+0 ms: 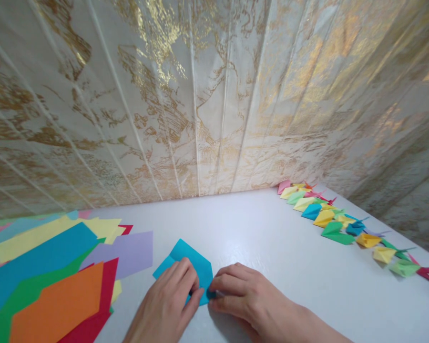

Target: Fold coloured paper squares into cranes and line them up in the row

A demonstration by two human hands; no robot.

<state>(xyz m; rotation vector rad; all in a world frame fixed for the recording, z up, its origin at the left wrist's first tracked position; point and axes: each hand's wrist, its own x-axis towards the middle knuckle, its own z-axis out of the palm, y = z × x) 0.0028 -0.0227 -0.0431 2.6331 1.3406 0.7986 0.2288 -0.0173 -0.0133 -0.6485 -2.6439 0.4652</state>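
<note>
A blue sheet of paper [196,262] lies on the white table in front of me, with a crease near its left corner and its right edge partly turned over. My left hand [177,295] rests over its lower left part, fingers curled and pressed down on it. At the right corner, the fingers of my right hand [245,295] pinch the paper's edge between thumb and fingertips. My hands hide the lower part of the sheet.
Loose coloured paper, with an orange sheet [60,300] on top, overlaps at the left beside a lilac sheet [128,255]. Folded paper figures, among them a green one [338,233], line the right edge of the white table [243,228]. A patterned gold-and-white curtain [200,105] hangs behind.
</note>
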